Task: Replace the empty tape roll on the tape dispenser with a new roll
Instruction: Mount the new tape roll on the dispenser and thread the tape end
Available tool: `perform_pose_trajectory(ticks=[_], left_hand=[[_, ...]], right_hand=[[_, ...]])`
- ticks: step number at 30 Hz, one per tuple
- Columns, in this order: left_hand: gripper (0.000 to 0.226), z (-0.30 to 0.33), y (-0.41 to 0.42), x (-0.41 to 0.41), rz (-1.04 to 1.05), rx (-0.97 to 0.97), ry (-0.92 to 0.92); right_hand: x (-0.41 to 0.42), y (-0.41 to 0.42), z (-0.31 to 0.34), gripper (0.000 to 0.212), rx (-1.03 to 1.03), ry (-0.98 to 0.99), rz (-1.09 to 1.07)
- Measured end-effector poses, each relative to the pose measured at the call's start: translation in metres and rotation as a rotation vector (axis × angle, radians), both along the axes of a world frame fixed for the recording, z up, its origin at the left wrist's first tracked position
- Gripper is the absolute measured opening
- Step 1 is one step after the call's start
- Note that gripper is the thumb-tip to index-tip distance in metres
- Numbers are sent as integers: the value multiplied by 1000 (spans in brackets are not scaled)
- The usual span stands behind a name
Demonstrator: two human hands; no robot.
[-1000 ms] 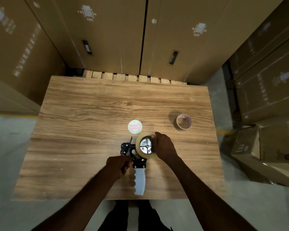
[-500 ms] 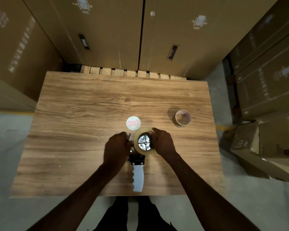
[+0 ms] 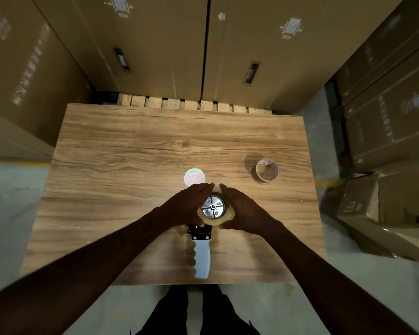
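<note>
Two hands meet at the centre of the frame, cupped around the new roll (image 3: 215, 217) of clear tape seated over the metal hub (image 3: 213, 206) of the tape dispenser (image 3: 201, 238). The left hand (image 3: 188, 205) wraps the roll's left flank, its fingers curled closed against the rim; the right hand (image 3: 244, 210) presses the right flank in the same way, so the roll is held between both palms. The dispenser lies flat on the wooden table (image 3: 131, 165), its pale handle (image 3: 202, 258) pointing toward the lower edge of the frame.

The empty core (image 3: 266, 170) stands apart at the centre right of the table. A round printed disc (image 3: 194, 178) (its function is not legible) lies just above the left hand's fingertips.

Handling, as judged: the roll appears light and stiff at its cardboard core, with smooth, somewhat slippery outer windings; the sensible hold is on the outer circumference, as here, with even pressure from both sides so that it slides squarely down the hub. Whether it is fully seated cannot be told from this angle. The cutting blade at the dispenser's front end is hidden beneath the left hand and should be treated as sharp. The free end of tape is not visible.
</note>
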State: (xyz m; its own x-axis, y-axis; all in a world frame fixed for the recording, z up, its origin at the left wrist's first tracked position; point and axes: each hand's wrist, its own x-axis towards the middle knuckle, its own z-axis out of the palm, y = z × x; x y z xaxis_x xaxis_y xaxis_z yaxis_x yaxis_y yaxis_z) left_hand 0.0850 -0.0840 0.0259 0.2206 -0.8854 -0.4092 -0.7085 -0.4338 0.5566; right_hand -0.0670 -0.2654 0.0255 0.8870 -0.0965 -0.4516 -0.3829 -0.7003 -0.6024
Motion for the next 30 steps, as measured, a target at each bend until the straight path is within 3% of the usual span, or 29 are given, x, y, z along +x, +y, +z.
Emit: perform_pose_trajectory(ticks=[10,20,26,28,30], left_hand=[[115,-22,2,-7,77,-59,12],[116,-41,6,-13,7,-150,-168],[85,-18,29,-27,224,-190,-293],[69,-15,45,-32,362,-208,-251],[47,-17,64,-39,566,-225,-86]], right_hand=[[-2,5,-5,116,26,-53,-39],[-9,3,-33,123,24,-48,-45],[-23,7,-34,130,53,-109,-143],[-35,19,-32,118,-2,-176,-259],[-49,37,-26,94,-52,-221,-400]])
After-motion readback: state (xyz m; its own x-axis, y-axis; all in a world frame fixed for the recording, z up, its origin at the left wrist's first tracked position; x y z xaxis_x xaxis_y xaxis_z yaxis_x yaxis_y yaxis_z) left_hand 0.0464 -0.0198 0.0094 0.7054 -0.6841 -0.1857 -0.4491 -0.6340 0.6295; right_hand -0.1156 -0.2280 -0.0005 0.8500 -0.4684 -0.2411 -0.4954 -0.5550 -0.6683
